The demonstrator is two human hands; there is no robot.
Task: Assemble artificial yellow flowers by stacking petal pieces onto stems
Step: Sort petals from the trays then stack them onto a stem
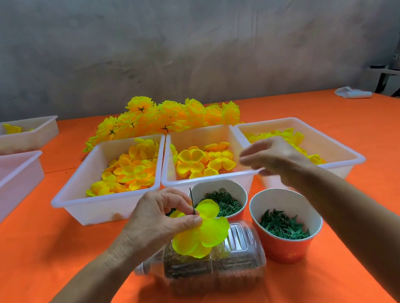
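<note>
My left hand (159, 220) pinches a thin dark stem (191, 199) that points upward, with a bright yellow petal piece (203, 233) threaded on it just below my fingertips. My right hand (272, 158) hovers, blurred, above the gap between the middle bin (169, 179) and the right bin (354, 156); its fingers look relaxed and nothing shows in them. Three white bins hold loose yellow-orange petal pieces: the left bin (74, 198), the middle bin and the right bin. A heap of finished yellow flowers (162, 118) lies behind them.
Two orange paper cups sit in front of the bins: one with green rings (242, 196), one with green leaf pieces (292, 248). A clear plastic jug (242, 266) lies on its side below my left hand. Two more white bins (10, 180) stand at far left on the orange tablecloth (56, 255).
</note>
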